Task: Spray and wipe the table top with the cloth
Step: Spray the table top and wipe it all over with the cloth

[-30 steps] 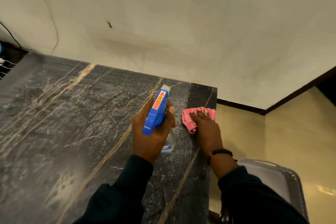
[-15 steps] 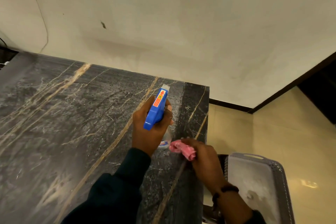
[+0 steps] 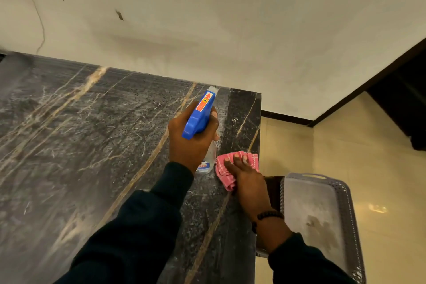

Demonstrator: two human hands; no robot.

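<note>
The table top [image 3: 92, 145] is dark marble with gold veins. My left hand [image 3: 190, 143] grips a clear spray bottle [image 3: 200, 117] with a blue trigger head, held just above the table near its right edge, nozzle pointing away from me. Right beside it, my right hand [image 3: 246, 175] presses a pink checked cloth [image 3: 224, 169] flat onto the table with straight fingers, close to the right edge. Part of the cloth is hidden under my palm.
A cream wall [image 3: 230, 30] runs along the table's far edge. To the right, below the table edge, stands a grey perforated plastic tray [image 3: 322, 214] on the shiny beige floor [image 3: 380, 168]. The table's right edge drops off just beyond the cloth.
My right hand has pushed the cloth away from me and spread it flat after pulling it back bunched. The left hand with the bottle has hardly moved.
</note>
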